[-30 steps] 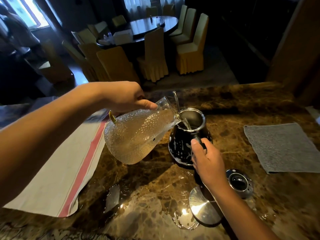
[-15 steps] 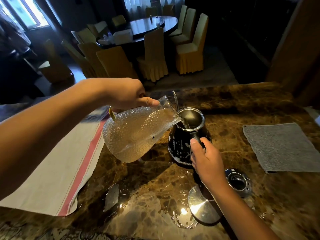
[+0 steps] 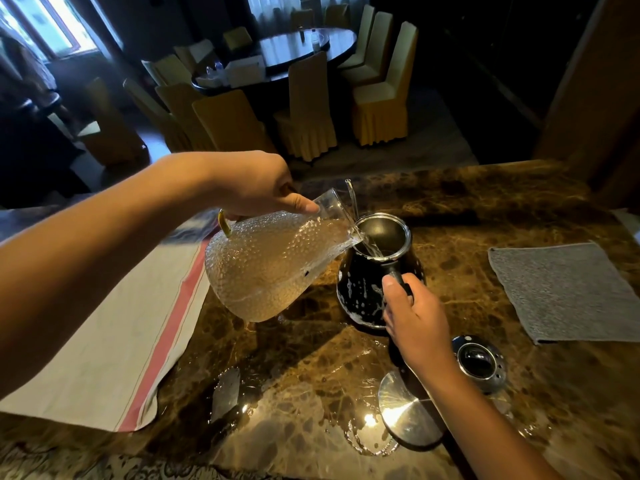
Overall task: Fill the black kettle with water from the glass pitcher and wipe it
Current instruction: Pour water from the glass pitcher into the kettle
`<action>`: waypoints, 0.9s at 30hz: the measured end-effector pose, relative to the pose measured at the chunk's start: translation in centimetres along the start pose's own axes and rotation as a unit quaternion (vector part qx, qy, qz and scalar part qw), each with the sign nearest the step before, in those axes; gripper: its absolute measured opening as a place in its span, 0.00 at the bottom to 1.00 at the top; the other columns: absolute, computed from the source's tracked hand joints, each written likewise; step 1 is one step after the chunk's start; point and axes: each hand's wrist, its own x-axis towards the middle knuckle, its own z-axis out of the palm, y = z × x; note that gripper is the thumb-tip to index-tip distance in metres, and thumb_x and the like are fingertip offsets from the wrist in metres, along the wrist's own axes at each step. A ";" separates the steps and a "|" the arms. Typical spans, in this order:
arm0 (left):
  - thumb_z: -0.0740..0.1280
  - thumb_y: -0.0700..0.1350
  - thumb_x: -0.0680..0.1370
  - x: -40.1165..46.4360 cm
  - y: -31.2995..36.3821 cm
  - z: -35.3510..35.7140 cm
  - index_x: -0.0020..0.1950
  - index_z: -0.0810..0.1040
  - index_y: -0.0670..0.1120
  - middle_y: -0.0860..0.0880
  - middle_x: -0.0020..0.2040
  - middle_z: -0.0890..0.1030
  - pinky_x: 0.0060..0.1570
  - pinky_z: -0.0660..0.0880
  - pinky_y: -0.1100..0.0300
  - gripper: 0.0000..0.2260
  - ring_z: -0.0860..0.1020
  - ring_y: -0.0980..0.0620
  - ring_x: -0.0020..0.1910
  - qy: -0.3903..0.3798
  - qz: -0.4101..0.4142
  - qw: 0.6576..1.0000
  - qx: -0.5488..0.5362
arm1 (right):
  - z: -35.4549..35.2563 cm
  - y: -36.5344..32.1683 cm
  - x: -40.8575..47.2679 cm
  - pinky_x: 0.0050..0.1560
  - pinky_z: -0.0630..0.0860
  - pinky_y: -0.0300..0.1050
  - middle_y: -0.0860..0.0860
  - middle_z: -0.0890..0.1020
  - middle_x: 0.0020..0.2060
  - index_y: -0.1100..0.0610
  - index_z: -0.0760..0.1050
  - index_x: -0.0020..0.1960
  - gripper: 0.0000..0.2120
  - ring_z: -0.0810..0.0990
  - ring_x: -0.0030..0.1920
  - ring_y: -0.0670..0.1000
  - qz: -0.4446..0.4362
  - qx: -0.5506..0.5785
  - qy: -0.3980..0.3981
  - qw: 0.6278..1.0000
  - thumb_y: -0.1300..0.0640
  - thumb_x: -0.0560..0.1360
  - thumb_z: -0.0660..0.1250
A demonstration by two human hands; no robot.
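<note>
Hiding much of its own handle under the right hand (image 3: 417,323) gripping it, the black droplet-speckled metal kettle (image 3: 367,285) is standing on the wet brown marble surface (image 3: 485,209), while the left hand (image 3: 256,185) is holding the tilted dimpled glass pitcher (image 3: 273,265) pouring water into its open mouth.

There is one view only, from a wide-angle camera worn on the person's head. It faces forward and steeply down over a marble counter (image 3: 450,209), close enough that both forearms enter from the bottom corners and fill much of the lower frame. The left hand (image 3: 249,183) and right hand (image 3: 415,320) meet near the centre, at the pitcher (image 3: 273,265) and kettle (image 3: 374,289). Straight edges bow toward the borders. Beyond the counter's far edge the upper frame takes in a dim room with a round table (image 3: 304,46), well apart.
</note>
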 end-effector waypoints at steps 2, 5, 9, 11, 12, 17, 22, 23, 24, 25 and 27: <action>0.60 0.72 0.67 0.0 0.0 0.0 0.42 0.77 0.42 0.46 0.33 0.76 0.31 0.69 0.58 0.32 0.73 0.50 0.31 0.003 0.001 1.000 -0.002 | 0.0 0.0 0.0 0.34 0.63 0.56 0.55 0.66 0.30 0.64 0.66 0.43 0.30 0.64 0.33 0.55 0.002 0.002 -0.001 1.000 0.34 0.76 0.64; 0.60 0.72 0.68 -0.1 0.2 0.0 0.40 0.75 0.43 0.48 0.32 0.73 0.30 0.67 0.59 0.30 0.70 0.50 0.30 0.009 0.005 1.000 0.005 | 0.0 0.1 0.0 0.34 0.64 0.56 0.55 0.67 0.30 0.65 0.67 0.45 0.31 0.64 0.33 0.55 0.002 0.000 0.002 1.000 0.34 0.75 0.64; 0.60 0.71 0.68 -0.2 0.2 0.0 0.39 0.75 0.44 0.48 0.31 0.73 0.30 0.66 0.59 0.29 0.70 0.51 0.30 0.009 0.005 1.000 0.007 | 0.0 0.2 0.1 0.34 0.64 0.56 0.55 0.67 0.30 0.65 0.67 0.44 0.32 0.64 0.33 0.55 -0.001 0.002 0.003 1.000 0.34 0.75 0.64; 0.59 0.71 0.68 -0.2 0.2 0.1 0.39 0.74 0.44 0.48 0.31 0.73 0.30 0.66 0.59 0.29 0.70 0.51 0.30 0.008 0.006 1.000 0.004 | 0.0 0.2 0.1 0.34 0.64 0.56 0.55 0.67 0.30 0.65 0.67 0.44 0.32 0.64 0.33 0.56 -0.001 0.003 0.002 1.000 0.34 0.75 0.64; 0.59 0.72 0.68 -0.2 0.1 0.1 0.39 0.75 0.43 0.48 0.32 0.73 0.30 0.67 0.59 0.30 0.70 0.50 0.30 0.008 0.007 1.000 0.003 | 0.0 0.2 0.1 0.34 0.64 0.55 0.55 0.67 0.30 0.65 0.67 0.44 0.32 0.65 0.33 0.56 -0.001 0.003 0.002 1.000 0.34 0.75 0.64; 0.59 0.72 0.68 -0.2 0.0 0.2 0.41 0.76 0.42 0.47 0.33 0.75 0.31 0.68 0.57 0.31 0.72 0.50 0.31 0.009 0.009 1.000 0.006 | 0.0 0.1 0.0 0.31 0.63 0.59 0.55 0.66 0.30 0.64 0.66 0.43 0.30 0.64 0.32 0.55 -0.003 0.003 -0.001 1.000 0.34 0.76 0.64; 0.59 0.72 0.68 -0.2 0.2 0.1 0.40 0.75 0.43 0.47 0.32 0.73 0.30 0.67 0.58 0.30 0.70 0.50 0.30 0.009 0.010 1.000 0.010 | 0.0 0.1 0.0 0.31 0.66 0.64 0.62 0.67 0.30 0.64 0.67 0.44 0.31 0.66 0.32 0.56 -0.006 -0.009 0.005 1.000 0.34 0.76 0.64; 0.59 0.71 0.68 -0.2 0.2 0.1 0.39 0.75 0.43 0.47 0.32 0.73 0.30 0.67 0.58 0.30 0.70 0.50 0.30 0.009 0.010 1.000 0.011 | 0.0 0.1 0.0 0.31 0.66 0.64 0.65 0.67 0.31 0.64 0.68 0.44 0.30 0.66 0.32 0.56 -0.007 -0.013 0.007 1.000 0.34 0.76 0.63; 0.59 0.72 0.68 -0.2 0.2 0.1 0.39 0.75 0.43 0.47 0.32 0.73 0.30 0.67 0.58 0.30 0.70 0.50 0.30 0.009 0.010 1.000 0.012 | 0.1 0.1 0.1 0.31 0.67 0.64 0.67 0.68 0.32 0.64 0.68 0.44 0.30 0.67 0.33 0.56 -0.008 -0.016 0.009 1.000 0.34 0.76 0.63; 0.59 0.72 0.67 -0.1 0.2 0.1 0.39 0.75 0.42 0.47 0.32 0.74 0.30 0.68 0.58 0.31 0.71 0.50 0.29 0.008 0.010 1.000 0.011 | 0.1 0.1 0.1 0.31 0.67 0.64 0.68 0.68 0.33 0.63 0.68 0.43 0.29 0.67 0.33 0.56 -0.009 -0.018 0.010 1.000 0.34 0.76 0.63; 0.58 0.73 0.67 0.0 0.0 0.1 0.41 0.77 0.42 0.47 0.32 0.75 0.31 0.69 0.57 0.33 0.72 0.49 0.30 0.006 0.008 1.000 0.010 | 0.1 0.2 0.1 0.31 0.67 0.64 0.65 0.68 0.32 0.61 0.68 0.42 0.28 0.67 0.33 0.56 -0.006 -0.018 0.011 1.000 0.34 0.77 0.64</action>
